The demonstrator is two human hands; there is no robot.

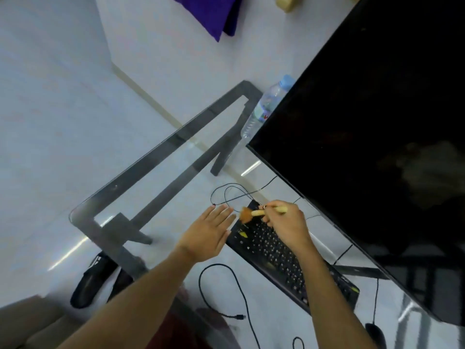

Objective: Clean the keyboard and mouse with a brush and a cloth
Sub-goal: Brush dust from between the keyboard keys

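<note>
A black keyboard (281,255) lies slanted on the glass table (161,152), with small yellow scraps on some keys. My right hand (289,225) grips a small brush (254,213) by its pale wooden handle. The brush's orange bristles touch the keyboard's far left corner. My left hand (208,235) is flat with straight fingers, resting at the keyboard's left edge on the glass. A black mouse (376,335) sits at the bottom right, partly cut off. No cloth is in view.
A large dark monitor (372,137) fills the right side. A plastic water bottle (266,104) stands behind its left edge. Thin black cables (226,293) loop on the glass. Black shoes (93,280) lie on the floor under the table. Purple fabric (214,13) hangs at top.
</note>
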